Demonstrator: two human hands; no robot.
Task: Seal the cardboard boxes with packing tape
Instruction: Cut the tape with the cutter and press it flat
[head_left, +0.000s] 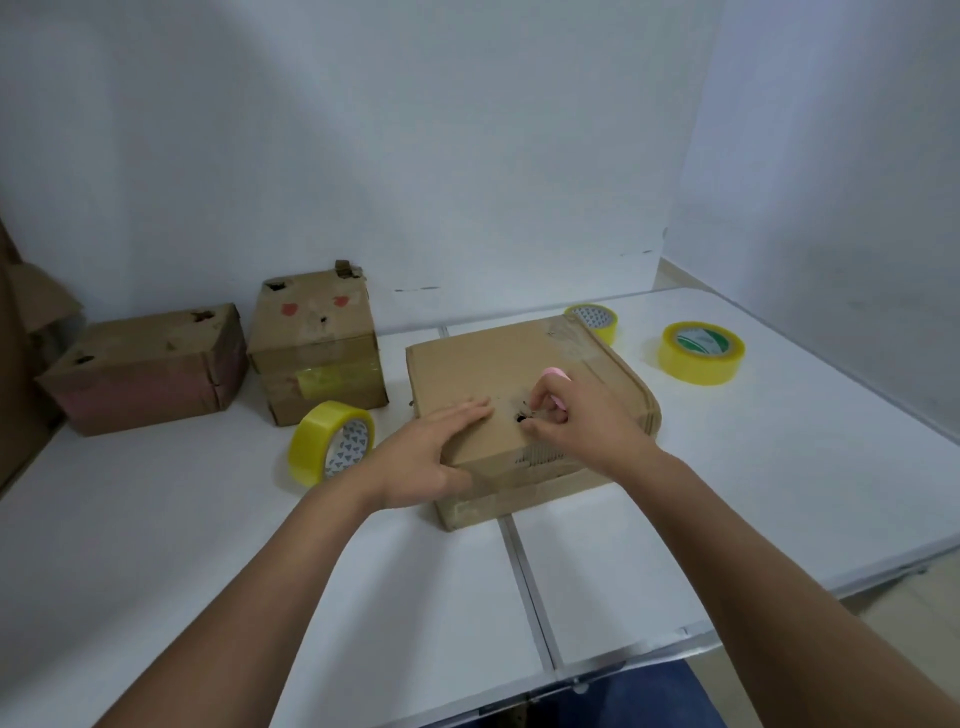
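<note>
flat box (519, 374) under both hands | stiff, prob light | L hand (431, 447) flat, fingers straight, pressing lid | R hand (566, 415) pinches pink cutter (555, 373) | hold by side edges

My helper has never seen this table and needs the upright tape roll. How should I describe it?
Start at the flat cardboard box under both hands. On the white table just left of it stands the yellow tape roll, on edge. The other two rolls lie flat, behind and right of that box.

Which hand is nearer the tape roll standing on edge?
Left. The left hand lies flat on the big box, just right of the roll. The right hand is farther right across the box top.
</note>
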